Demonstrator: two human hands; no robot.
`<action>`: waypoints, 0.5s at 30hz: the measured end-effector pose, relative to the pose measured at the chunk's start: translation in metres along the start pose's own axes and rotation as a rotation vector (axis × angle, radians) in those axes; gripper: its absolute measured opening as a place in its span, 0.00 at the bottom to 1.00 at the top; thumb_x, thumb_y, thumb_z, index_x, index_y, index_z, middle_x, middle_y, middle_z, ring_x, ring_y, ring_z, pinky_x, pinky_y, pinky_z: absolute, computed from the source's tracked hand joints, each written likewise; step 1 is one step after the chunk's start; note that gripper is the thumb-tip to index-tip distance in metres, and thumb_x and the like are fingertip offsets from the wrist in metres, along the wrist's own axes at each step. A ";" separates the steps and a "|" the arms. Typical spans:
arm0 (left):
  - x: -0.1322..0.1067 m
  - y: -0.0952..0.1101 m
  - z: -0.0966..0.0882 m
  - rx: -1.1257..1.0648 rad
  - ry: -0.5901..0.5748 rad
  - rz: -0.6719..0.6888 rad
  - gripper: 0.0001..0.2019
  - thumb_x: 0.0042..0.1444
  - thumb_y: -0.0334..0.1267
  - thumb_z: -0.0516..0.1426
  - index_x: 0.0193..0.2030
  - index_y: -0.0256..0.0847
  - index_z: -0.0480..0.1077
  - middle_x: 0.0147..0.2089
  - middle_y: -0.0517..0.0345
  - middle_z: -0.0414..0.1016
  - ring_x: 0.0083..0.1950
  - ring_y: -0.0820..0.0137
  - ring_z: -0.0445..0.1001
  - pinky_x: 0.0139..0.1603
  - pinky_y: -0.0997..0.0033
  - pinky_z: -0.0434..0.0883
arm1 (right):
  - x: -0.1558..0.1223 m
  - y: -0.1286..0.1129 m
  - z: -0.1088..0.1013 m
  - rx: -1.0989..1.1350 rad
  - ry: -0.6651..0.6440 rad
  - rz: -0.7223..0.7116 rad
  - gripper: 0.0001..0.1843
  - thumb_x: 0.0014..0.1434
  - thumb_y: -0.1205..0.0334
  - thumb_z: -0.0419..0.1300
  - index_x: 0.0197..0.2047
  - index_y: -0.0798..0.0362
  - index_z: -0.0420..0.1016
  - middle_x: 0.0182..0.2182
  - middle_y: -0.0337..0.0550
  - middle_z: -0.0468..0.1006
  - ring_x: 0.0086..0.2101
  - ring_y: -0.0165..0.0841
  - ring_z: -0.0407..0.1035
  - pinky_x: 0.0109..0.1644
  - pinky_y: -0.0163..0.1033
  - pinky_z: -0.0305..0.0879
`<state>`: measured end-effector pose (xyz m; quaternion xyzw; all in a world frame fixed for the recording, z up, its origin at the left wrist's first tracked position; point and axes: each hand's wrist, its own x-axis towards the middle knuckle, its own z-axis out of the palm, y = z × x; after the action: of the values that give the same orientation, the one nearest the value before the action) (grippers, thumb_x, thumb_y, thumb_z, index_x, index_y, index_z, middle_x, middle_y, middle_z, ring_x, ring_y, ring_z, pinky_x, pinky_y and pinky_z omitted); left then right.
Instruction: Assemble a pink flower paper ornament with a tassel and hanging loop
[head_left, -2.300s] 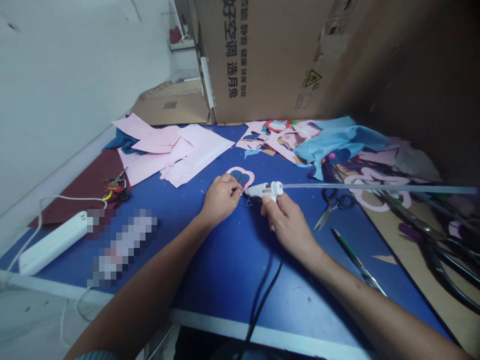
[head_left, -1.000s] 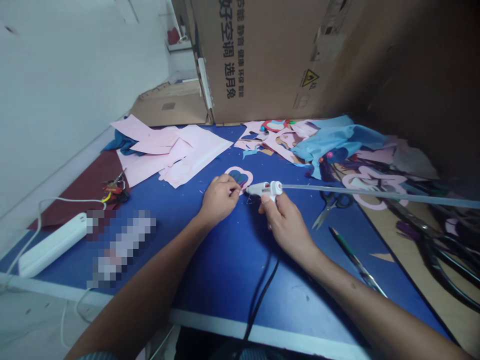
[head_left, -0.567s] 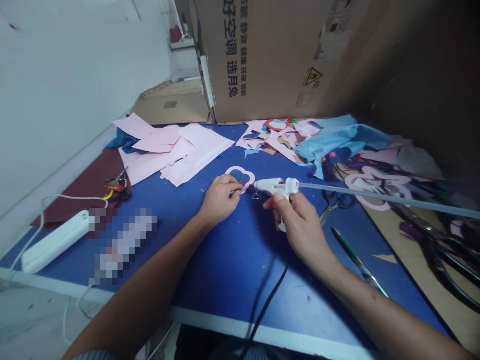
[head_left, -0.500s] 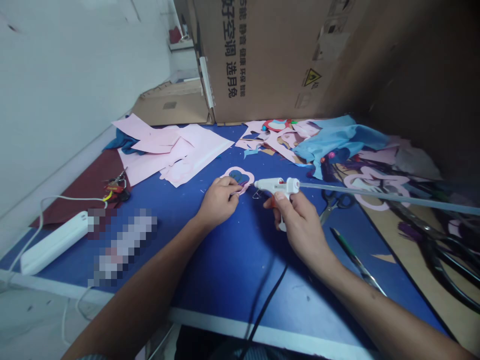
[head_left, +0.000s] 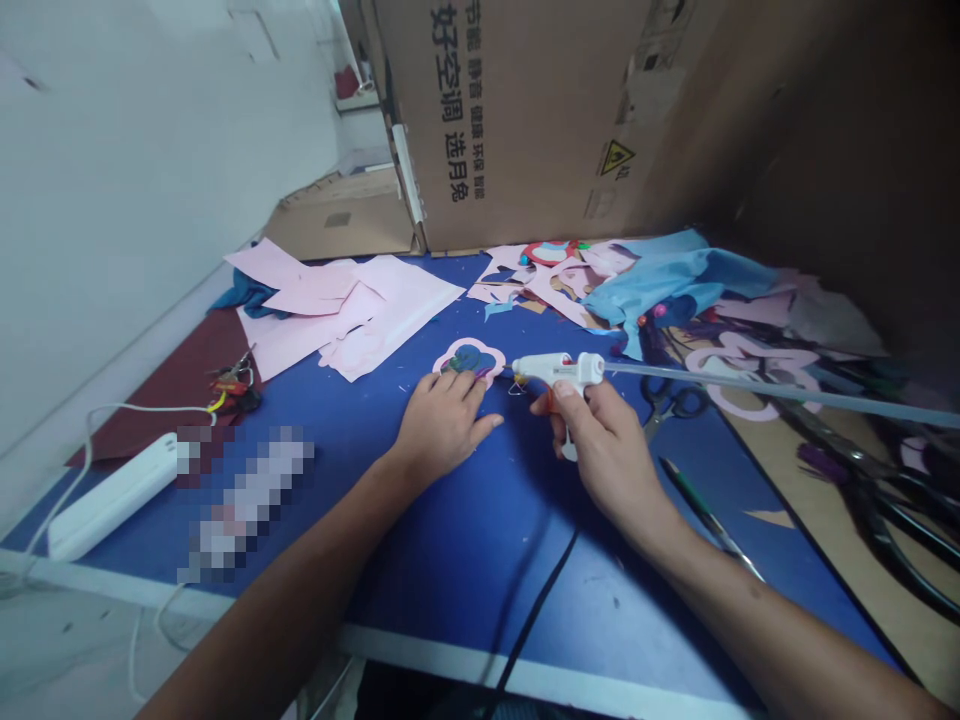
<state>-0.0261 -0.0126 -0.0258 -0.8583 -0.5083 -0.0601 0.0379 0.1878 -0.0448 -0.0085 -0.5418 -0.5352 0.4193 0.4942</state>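
My left hand (head_left: 442, 428) lies palm down with fingers stretched over the near edge of a small pink flower-shaped cutout (head_left: 489, 352). A dark blue-green and purple patch (head_left: 471, 360) shows in the cutout's middle; its near side is hidden under my fingers. My thumb is spread to the right. My right hand (head_left: 604, 430) is wrapped round the grip of a white hot glue gun (head_left: 547, 369). Its nozzle points left, close to the cutout's right edge. A long clear glue stick (head_left: 750, 386) runs out of the gun's back.
Pink sheets (head_left: 390, 295) lie at the back left, light blue fabric (head_left: 675, 280) and scraps at the back right. Scissors (head_left: 667, 402), a green pen-like tool (head_left: 694, 497) and large black shears (head_left: 881, 490) lie right. A white power strip (head_left: 112, 497) lies left. A cardboard box (head_left: 540, 120) stands behind.
My left hand has gone from pinching the cutout's edge to lying flat on it, thumb out. The cutout now rests flatter. The glue gun has shifted slightly to the right in view.
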 end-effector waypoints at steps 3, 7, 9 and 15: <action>0.000 0.000 -0.001 0.019 -0.023 0.000 0.29 0.76 0.54 0.53 0.75 0.39 0.71 0.72 0.36 0.75 0.70 0.44 0.72 0.67 0.44 0.67 | 0.001 0.001 -0.001 0.017 0.007 -0.002 0.27 0.72 0.35 0.59 0.39 0.52 0.80 0.24 0.38 0.73 0.25 0.34 0.67 0.30 0.40 0.64; 0.000 -0.001 -0.003 -0.006 -0.014 -0.011 0.28 0.75 0.55 0.55 0.74 0.44 0.72 0.72 0.39 0.75 0.70 0.45 0.72 0.70 0.44 0.66 | 0.002 0.001 -0.001 0.030 0.013 0.005 0.27 0.72 0.35 0.59 0.39 0.51 0.80 0.24 0.38 0.73 0.25 0.34 0.67 0.29 0.40 0.64; 0.000 -0.002 -0.003 -0.027 0.002 -0.022 0.27 0.75 0.54 0.56 0.74 0.45 0.72 0.71 0.40 0.76 0.71 0.46 0.73 0.71 0.44 0.65 | 0.002 0.001 -0.002 0.029 0.015 0.002 0.27 0.72 0.35 0.59 0.39 0.51 0.81 0.25 0.39 0.74 0.25 0.34 0.67 0.29 0.40 0.64; -0.001 -0.003 0.006 -0.048 0.017 0.004 0.31 0.76 0.55 0.53 0.79 0.43 0.65 0.82 0.42 0.63 0.82 0.47 0.61 0.82 0.38 0.54 | 0.002 0.000 -0.003 0.009 0.003 -0.005 0.27 0.72 0.35 0.59 0.39 0.52 0.81 0.24 0.38 0.73 0.25 0.34 0.67 0.29 0.40 0.63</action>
<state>-0.0293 -0.0117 -0.0314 -0.8594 -0.5047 -0.0795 0.0217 0.1905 -0.0430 -0.0077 -0.5390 -0.5340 0.4196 0.4983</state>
